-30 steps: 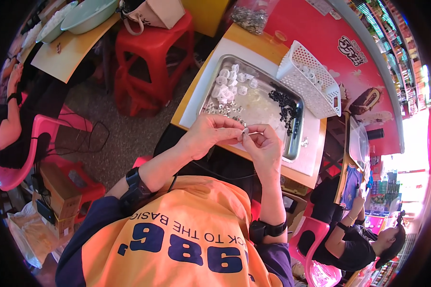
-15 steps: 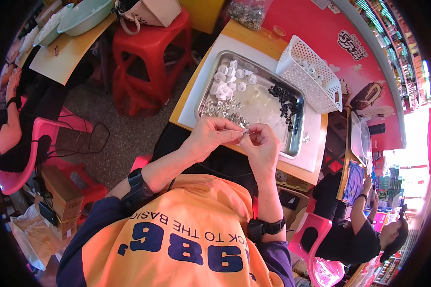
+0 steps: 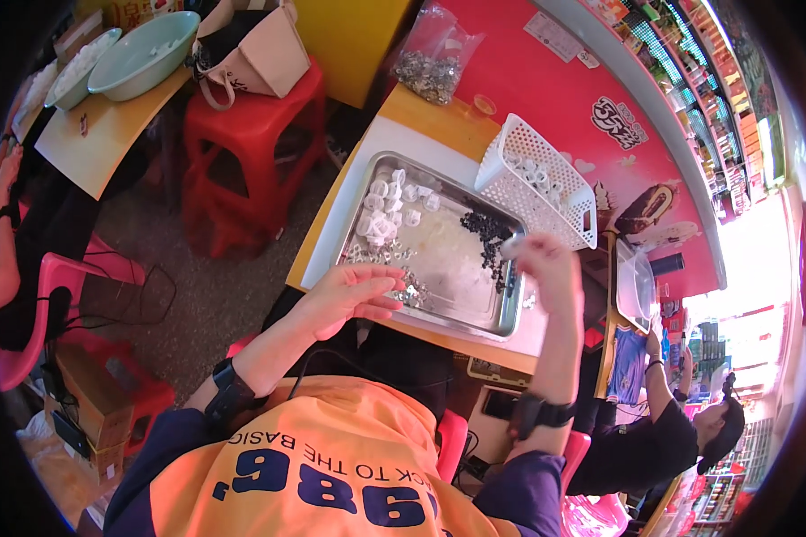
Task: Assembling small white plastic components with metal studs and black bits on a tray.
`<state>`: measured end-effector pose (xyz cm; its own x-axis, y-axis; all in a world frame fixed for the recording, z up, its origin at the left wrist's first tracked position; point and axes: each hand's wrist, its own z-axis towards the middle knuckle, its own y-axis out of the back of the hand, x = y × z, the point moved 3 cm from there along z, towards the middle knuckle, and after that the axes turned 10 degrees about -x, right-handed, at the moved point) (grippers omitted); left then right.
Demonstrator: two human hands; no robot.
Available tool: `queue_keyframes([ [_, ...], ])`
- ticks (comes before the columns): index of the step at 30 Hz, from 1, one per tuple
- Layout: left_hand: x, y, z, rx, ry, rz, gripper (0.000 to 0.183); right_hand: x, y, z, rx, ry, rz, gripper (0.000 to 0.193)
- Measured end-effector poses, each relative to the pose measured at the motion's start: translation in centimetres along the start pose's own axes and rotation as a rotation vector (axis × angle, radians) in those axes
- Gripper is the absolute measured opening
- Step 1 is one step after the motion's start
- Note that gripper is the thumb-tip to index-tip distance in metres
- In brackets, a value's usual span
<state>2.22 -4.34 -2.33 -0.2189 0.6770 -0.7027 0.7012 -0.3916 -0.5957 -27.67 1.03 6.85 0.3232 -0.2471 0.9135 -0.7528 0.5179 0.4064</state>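
Observation:
My left hand (image 3: 347, 297) hovers at the near edge of a metal tray (image 3: 441, 259), its fingers loosely spread with nothing in them. Over the tray's right side, near the white basket (image 3: 535, 204), my right hand (image 3: 551, 268) pinches a small white plastic part (image 3: 510, 248); motion blurs it slightly. White ring-like plastic parts (image 3: 381, 224) are heaped on the tray's left. Small shiny metal pieces (image 3: 412, 288) lie at its near left, partly behind my left hand. A pile of small black parts (image 3: 487, 240) sits along the right. The perforated basket holds more white parts.
Behind the tray stands a clear bag of metal pieces (image 3: 430, 73) by a red wall. A red stool (image 3: 255, 134) carries a beige bag (image 3: 260, 54). Green basins (image 3: 143, 58) rest on a table at the far left. Another person (image 3: 645, 447) sits at the right.
My hands were together at the tray's near edge, fingertips meeting on a small part. Now they are apart: the right has moved right toward the basket with a white part, and the left has opened.

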Motion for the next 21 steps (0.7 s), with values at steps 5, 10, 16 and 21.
queue_keyframes([
  [5,0.2,0.8,0.9,0.026,0.030,-0.024,0.031,1.2,3.8,7.3,-0.487,0.225,0.054,0.024],
  [10,-0.8,1.0,0.7,0.018,0.023,-0.033,0.030,0.4,-7.8,5.8,-0.018,0.395,-0.438,0.032],
  [16,-2.0,1.1,0.1,-0.031,-0.002,-0.048,0.030,-4.3,-12.8,8.0,-0.005,0.573,-0.519,0.034],
  [21,-2.5,1.0,0.0,-0.090,-0.022,-0.087,0.028,-3.3,-10.8,4.6,0.143,0.216,-0.366,0.025],
])
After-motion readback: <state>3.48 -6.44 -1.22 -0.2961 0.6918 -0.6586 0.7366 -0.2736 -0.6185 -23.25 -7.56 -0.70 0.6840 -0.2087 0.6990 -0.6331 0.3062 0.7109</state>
